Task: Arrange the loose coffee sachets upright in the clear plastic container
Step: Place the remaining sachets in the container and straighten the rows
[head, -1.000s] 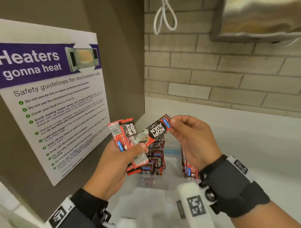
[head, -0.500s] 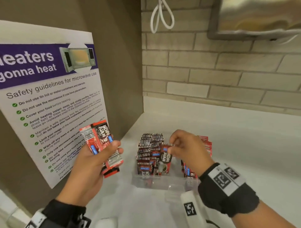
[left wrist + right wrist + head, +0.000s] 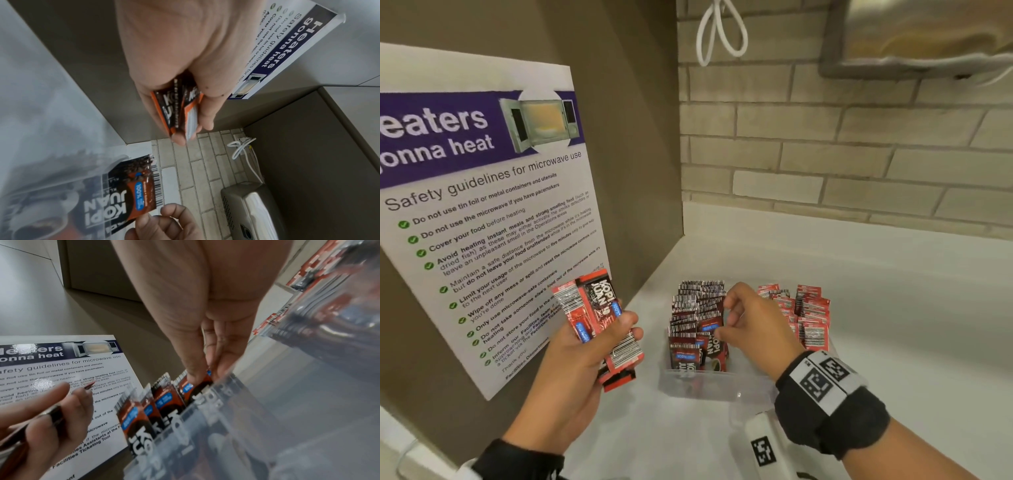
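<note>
A clear plastic container (image 3: 719,389) sits on the white counter in the corner. Rows of red and black coffee sachets (image 3: 697,318) stand upright in it, with another row (image 3: 808,318) on its right side. My left hand (image 3: 599,342) grips a small stack of loose sachets (image 3: 599,315) to the left of the container, seen close in the left wrist view as the stack (image 3: 179,112). My right hand (image 3: 726,325) pinches the top of one sachet (image 3: 710,339) standing in the front of the left row; the right wrist view shows that sachet (image 3: 193,387) between thumb and fingers.
A brown side panel with a microwave safety poster (image 3: 482,219) rises at the left. A brick wall (image 3: 825,154) stands behind, with a white looped cable (image 3: 719,34) and a steel dispenser (image 3: 921,34) above. White counter (image 3: 893,325) extends to the right.
My right hand carried a sachet from my left hand down into the container's left row and now pinches it there. My left hand moved left and lower with the remaining stack.
</note>
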